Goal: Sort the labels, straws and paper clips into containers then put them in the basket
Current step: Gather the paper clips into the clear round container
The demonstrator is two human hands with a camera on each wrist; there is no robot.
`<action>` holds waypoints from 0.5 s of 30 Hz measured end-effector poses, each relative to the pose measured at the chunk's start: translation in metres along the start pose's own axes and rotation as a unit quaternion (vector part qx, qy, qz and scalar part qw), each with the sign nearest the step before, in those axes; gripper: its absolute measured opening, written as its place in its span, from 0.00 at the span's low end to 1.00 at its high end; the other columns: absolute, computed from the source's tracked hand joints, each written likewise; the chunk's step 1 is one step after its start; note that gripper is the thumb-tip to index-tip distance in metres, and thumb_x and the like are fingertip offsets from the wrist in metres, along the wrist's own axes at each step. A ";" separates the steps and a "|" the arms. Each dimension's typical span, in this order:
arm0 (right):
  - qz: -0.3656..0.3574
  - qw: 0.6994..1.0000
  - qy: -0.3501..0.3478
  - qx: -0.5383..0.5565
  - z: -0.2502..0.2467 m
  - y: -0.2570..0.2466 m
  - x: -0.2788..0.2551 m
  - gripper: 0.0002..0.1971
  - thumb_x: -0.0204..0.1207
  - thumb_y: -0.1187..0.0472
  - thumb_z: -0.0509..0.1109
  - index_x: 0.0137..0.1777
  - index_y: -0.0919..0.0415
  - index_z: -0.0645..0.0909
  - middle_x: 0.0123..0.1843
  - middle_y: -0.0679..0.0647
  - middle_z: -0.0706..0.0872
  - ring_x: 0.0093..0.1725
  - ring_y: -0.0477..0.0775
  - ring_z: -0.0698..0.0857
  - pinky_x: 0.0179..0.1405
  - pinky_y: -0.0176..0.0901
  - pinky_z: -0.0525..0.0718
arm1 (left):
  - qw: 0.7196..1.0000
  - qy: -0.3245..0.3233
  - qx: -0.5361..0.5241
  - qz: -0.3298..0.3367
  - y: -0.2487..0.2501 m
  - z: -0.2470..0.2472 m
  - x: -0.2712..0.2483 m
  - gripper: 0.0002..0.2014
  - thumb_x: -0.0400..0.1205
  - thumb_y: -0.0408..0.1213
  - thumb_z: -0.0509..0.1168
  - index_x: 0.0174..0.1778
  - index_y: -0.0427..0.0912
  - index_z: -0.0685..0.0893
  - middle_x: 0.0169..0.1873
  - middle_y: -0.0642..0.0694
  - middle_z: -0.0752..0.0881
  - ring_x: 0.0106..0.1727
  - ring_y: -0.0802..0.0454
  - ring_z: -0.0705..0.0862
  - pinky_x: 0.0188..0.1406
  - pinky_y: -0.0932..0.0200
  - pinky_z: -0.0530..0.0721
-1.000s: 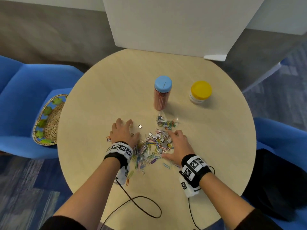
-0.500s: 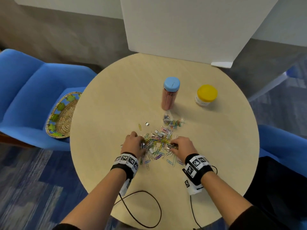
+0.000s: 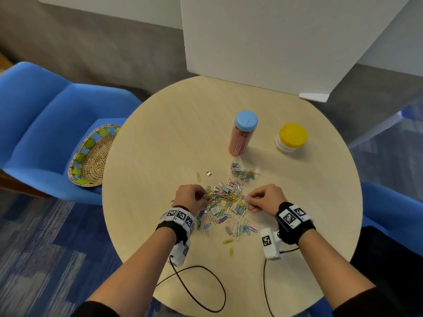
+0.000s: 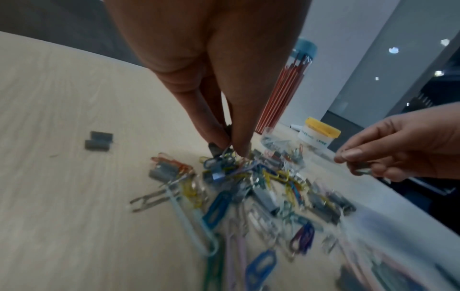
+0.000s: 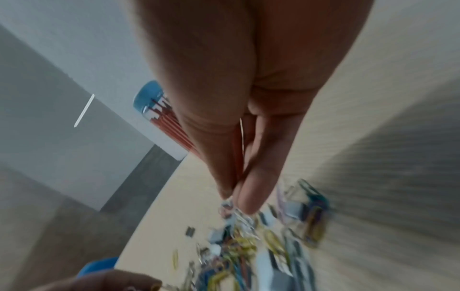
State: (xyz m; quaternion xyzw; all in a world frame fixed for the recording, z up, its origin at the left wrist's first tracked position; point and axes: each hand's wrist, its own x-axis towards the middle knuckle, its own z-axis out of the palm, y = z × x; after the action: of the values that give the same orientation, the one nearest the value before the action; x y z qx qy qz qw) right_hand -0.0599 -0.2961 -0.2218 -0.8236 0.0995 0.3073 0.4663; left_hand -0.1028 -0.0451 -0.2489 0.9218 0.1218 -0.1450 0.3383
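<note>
Both hands pinch into the paper clip pile (image 3: 225,207) on the round table (image 3: 160,138): left hand (image 3: 191,197) at nine o'clock, right hand (image 3: 263,197) at three, apparently holding clips.

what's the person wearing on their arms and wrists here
Both forearms are bare, with dark sleeves pushed up near the elbows. Each wrist carries a black band topped with white squares printed with black-and-white markers. A small white camera box, also marked, hangs under each wrist, and a thin black cable trails from it across the table. The left hand and right hand are ungloved.
</note>
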 end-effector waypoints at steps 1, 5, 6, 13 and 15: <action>-0.008 1.000 0.013 0.013 -0.003 -0.005 0.003 0.07 0.72 0.68 0.80 0.48 0.71 0.89 0.33 0.63 0.91 0.33 0.58 0.91 0.43 0.49 0.92 | 1.000 0.007 -0.016 0.010 0.002 -0.002 0.003 0.07 0.72 0.36 0.77 0.45 0.45 0.92 0.40 0.48 0.91 0.42 0.52 0.87 0.52 0.55 0.88; -0.047 0.995 -0.005 -0.086 0.002 -0.019 0.012 0.05 0.72 0.66 0.80 0.46 0.65 0.89 0.36 0.60 0.91 0.33 0.54 0.90 0.41 0.47 0.92 | 0.996 0.037 -0.073 0.043 0.020 -0.010 0.019 0.07 0.72 0.35 0.79 0.44 0.44 0.92 0.39 0.48 0.91 0.40 0.54 0.88 0.50 0.59 0.87; -0.058 0.985 -0.029 -0.163 0.009 -0.018 0.012 0.04 0.73 0.64 0.79 0.45 0.63 0.89 0.38 0.56 0.91 0.35 0.52 0.90 0.43 0.45 0.91 | 0.994 0.044 -0.091 0.050 0.027 -0.013 0.023 0.07 0.71 0.35 0.80 0.45 0.43 0.92 0.39 0.48 0.91 0.40 0.55 0.88 0.48 0.62 0.86; -0.089 0.938 0.010 -0.336 0.042 0.013 -0.010 0.22 0.68 0.49 0.81 0.56 0.51 0.75 0.55 0.48 0.73 0.47 0.52 0.81 0.45 0.41 0.79 | 0.981 -0.001 -0.153 0.118 0.078 -0.026 0.059 0.09 0.71 0.33 0.80 0.47 0.41 0.92 0.37 0.51 0.90 0.37 0.61 0.87 0.44 0.74 0.83; -0.099 0.934 0.007 -0.344 0.046 0.020 -0.012 0.35 0.65 0.43 0.81 0.69 0.48 0.71 0.62 0.50 0.70 0.53 0.54 0.80 0.50 0.46 0.84 | 0.984 -0.016 -0.120 0.134 0.088 -0.024 0.071 0.11 0.70 0.36 0.80 0.47 0.43 0.93 0.38 0.51 0.91 0.39 0.60 0.87 0.48 0.70 0.84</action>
State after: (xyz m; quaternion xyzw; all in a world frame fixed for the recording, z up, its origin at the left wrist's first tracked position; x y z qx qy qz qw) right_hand -0.0979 -0.2702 -0.2464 -0.9412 -0.0911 0.2694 0.1823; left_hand -0.0042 -0.0859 -0.2042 0.8799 0.0088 -0.0972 0.4650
